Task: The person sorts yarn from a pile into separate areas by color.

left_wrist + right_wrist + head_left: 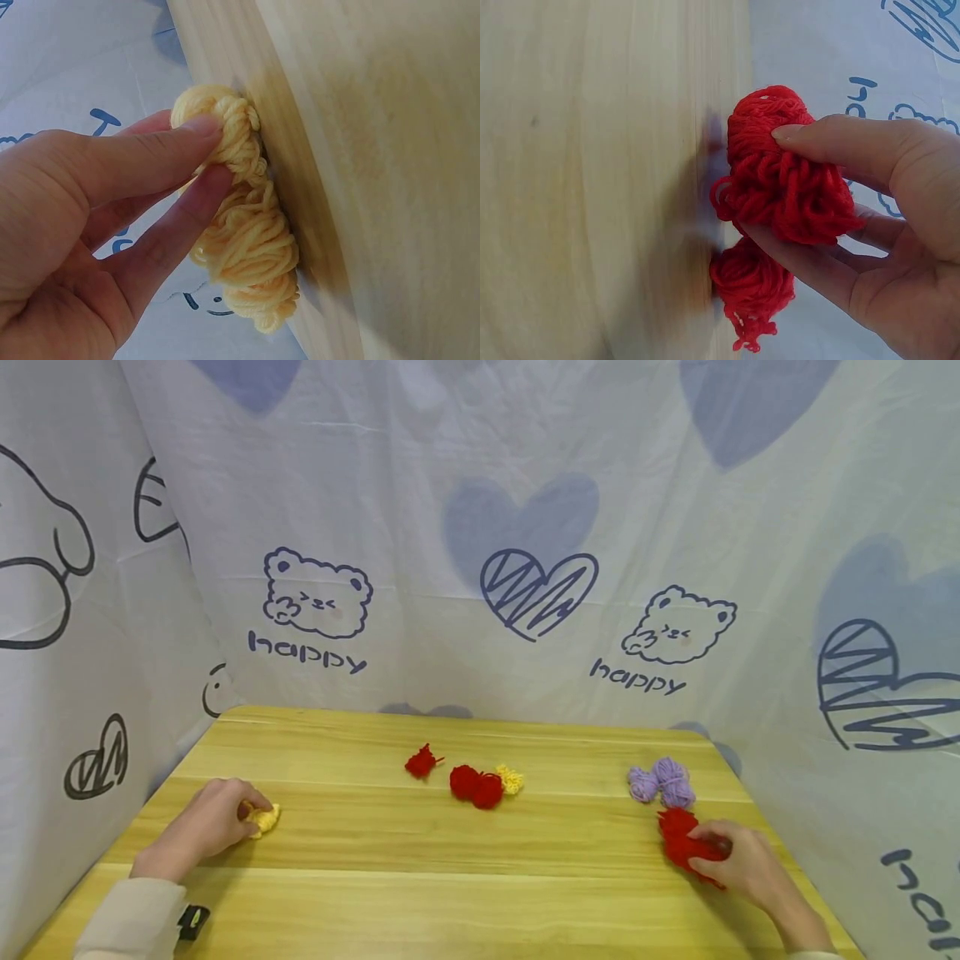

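Observation:
At the table's left side, my left hand point(213, 818) pinches a small bundle of yellow yarn point(264, 820) between thumb and fingers. Up close in the left wrist view, the yellow yarn point(251, 232) is a lumpy row of loops beside the wooden surface. Over on the right, my right hand point(742, 860) grips red yarn point(686, 849), thumb on one side and fingers beneath. The right wrist view shows the held red yarn bundle point(791, 180) and, just below it, a second red yarn clump point(754, 281) outside the grip.
Two lilac yarn balls point(672, 783) lie behind the right hand's red yarn. Mid-table are two touching red yarn balls point(477, 787), a yellow yarn bit point(511, 778) against them and a small red piece point(422, 762) to their left. Printed cloth point(427, 610) hangs round the wooden table point(420, 902).

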`<state>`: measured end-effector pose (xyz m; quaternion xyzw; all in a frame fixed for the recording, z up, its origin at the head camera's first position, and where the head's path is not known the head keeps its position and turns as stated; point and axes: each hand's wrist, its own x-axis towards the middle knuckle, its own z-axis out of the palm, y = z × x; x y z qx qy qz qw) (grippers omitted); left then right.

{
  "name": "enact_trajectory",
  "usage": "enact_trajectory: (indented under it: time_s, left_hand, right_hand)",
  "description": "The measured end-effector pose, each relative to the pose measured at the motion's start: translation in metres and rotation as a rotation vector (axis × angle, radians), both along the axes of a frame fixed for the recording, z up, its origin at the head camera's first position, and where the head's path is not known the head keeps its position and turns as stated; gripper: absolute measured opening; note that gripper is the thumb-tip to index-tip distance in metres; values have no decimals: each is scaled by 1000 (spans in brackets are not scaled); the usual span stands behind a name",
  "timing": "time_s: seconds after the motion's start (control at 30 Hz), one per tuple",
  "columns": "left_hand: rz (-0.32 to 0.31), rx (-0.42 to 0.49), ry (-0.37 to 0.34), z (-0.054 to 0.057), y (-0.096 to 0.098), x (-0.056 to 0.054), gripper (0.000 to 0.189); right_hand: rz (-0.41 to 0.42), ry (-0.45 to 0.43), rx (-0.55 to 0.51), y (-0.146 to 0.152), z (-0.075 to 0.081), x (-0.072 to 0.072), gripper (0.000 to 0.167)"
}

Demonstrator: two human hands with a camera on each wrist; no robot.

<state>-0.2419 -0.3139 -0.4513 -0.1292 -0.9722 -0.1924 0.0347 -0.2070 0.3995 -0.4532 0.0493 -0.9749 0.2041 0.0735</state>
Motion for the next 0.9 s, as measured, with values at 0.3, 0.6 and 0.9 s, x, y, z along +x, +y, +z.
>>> enact_trajectory:
  time_s: [0.3,0.6,0.9]
  left_hand:
    - [-2,-3,-6,1,0,0,28]
    - [-1,-7,-5,1,0,-1,28]
    - [4,-10,-7,2,0,-1,28]
  right_hand:
    - [-19,-4,21,7,-4,1,30]
    - [-54,-95,18,12,-4,-1,35]
    - [-47,-82,45,18,-5,1,33]
